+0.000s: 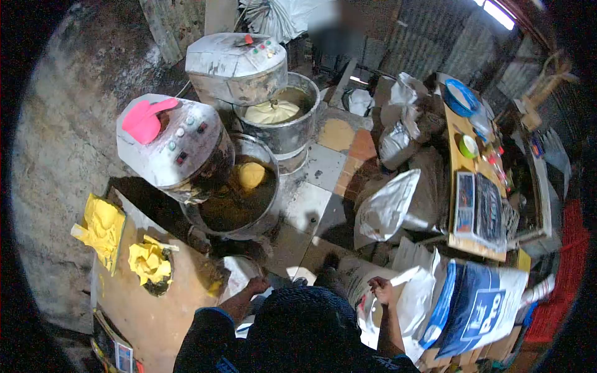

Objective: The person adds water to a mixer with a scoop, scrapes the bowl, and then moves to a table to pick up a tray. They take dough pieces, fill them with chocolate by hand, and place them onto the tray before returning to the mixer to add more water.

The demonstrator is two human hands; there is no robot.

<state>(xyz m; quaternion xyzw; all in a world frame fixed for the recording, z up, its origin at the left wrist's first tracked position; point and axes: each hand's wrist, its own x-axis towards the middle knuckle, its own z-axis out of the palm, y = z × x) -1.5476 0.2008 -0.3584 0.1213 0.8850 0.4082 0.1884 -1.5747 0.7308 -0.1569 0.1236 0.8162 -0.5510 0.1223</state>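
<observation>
While I see my left hand point(257, 286) near the desk point(140, 314) and my right hand point(380, 290) beside the white sack point(415, 297), they're well apart, fingers curled; can't tell if either grips anything. Sack lies right, next to the blue-and-white bag point(485, 311).

a blue bowl point(453, 105) is set near the far end of a long wooden table point(460, 163). a small green tub point(462, 148) is placed closer, and a printed paper point(487, 208) is laid near the close end. the back wall is made of wavy metal sheets point(429, 45). a bright strip of light point(497, 13) is seen up high. the floor is covered with light and dark tiles point(308, 202).
</observation>
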